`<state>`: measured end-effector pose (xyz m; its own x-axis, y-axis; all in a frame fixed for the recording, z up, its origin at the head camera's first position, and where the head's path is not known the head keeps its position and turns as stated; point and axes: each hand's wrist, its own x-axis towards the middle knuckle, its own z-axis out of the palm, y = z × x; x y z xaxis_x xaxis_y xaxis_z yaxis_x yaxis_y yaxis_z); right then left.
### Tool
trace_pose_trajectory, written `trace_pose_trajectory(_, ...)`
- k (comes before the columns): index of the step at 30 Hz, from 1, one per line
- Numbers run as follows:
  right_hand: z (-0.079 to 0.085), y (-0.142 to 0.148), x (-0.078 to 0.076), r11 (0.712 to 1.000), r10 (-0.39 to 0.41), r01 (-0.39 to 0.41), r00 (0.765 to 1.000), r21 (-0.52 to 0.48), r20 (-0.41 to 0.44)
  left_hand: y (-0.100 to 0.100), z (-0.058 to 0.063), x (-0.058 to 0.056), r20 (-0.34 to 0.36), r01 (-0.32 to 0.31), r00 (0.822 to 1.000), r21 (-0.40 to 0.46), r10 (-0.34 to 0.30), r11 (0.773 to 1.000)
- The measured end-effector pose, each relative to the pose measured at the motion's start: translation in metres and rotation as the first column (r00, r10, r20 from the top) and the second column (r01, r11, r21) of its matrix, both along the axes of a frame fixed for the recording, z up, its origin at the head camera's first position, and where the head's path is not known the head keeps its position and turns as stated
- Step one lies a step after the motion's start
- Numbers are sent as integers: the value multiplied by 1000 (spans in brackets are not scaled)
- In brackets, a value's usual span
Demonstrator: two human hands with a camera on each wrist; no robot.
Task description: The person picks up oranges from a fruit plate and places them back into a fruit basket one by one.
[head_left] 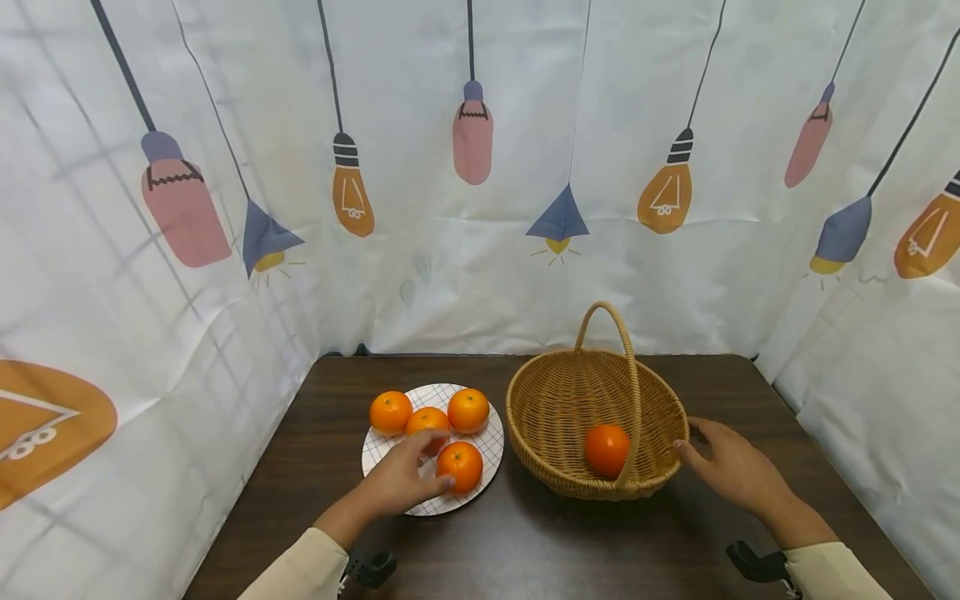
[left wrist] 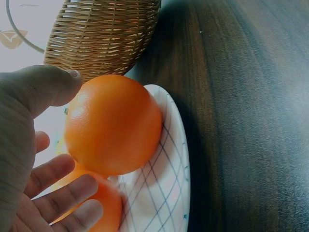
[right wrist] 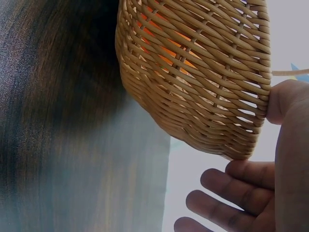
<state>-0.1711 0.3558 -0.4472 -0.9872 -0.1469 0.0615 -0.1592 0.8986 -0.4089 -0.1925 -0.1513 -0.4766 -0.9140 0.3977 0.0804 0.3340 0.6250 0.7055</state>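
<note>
Cream sleeves (head_left: 300, 571) cross the bottom edge of the frame. Left of centre, low down, the left hand (head_left: 396, 479) has thumb and fingers spread around the front orange (head_left: 461, 467) on the checked plate (head_left: 495, 442), not yet gripping it; at lower right, the right hand (head_left: 738, 467) lightly pinches the basket (head_left: 551, 400) by its rim. Closing evenly about the front orange and lifting straight up should avoid nudging the oranges behind (head_left: 468, 410).

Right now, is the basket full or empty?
Neither: the basket holds one fruit, seen in the head view and through the weave in the right-wrist view.
</note>
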Motion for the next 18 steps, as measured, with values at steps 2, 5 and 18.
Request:
trace_pose_trajectory(2, 0, 0, 0, 1000, 2, -2, 1000, -1, 1, 1, -2, 1, 0, 5, 1000, 1, -5, 1000)
trace_pose_trajectory(5, 1, -1, 1, 1000, -1, 1, 1000, -3, 12, 2, -5, 2, -4, 17, 1000, 13, -17, 1000)
trace_pose_trajectory(18, 0, -1, 0, 1000, -14, 14, 1000, 1, 22, 5, -13, 0, -3, 28, 1000, -21, -28, 999)
